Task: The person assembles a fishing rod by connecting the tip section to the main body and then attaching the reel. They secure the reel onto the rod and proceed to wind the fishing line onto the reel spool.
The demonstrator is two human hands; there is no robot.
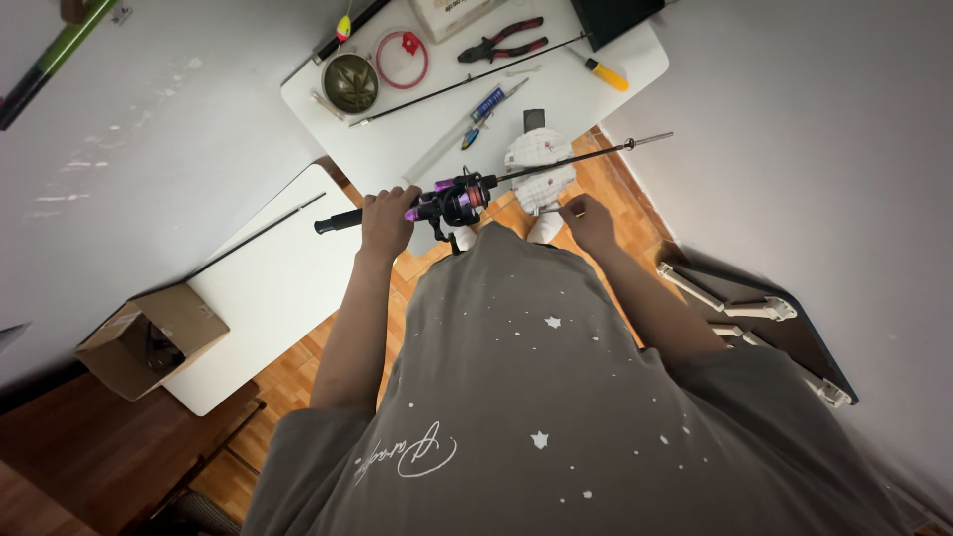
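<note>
Left hand [387, 220] holds a fishing rod [556, 165] in the air, above the gap between two white desks and in front of the grey shirt [536, 397]. Fingers wrap closed around the black grip just behind the reel [459, 199], the butt end sticking out past the knuckles toward the left. The reel is black with purple parts and sits just beside the left thumb side, hanging under the rod. The rod blank runs up and right, its thin end past the right edge of the far desk [417, 139].

Right hand [588, 220] is just below the rod blank, fingers pinched together on something thin (too fine to tell if it is line). It does not touch the reel.

Packages: a brown cardboard box [149, 337] hangs over the left corner of the near desk [278, 288], open side dark. A pale box [452, 15] sits at the far edge of the far desk, cut off by the frame. Near it lie red-handled pliers [501, 42], a red ring [401, 58], a round dark tin [350, 83] and a yellow-handled tool [606, 74].

Both forearms reach forward, elbows bent, left wrist straight, right wrist turned slightly inward.
</note>
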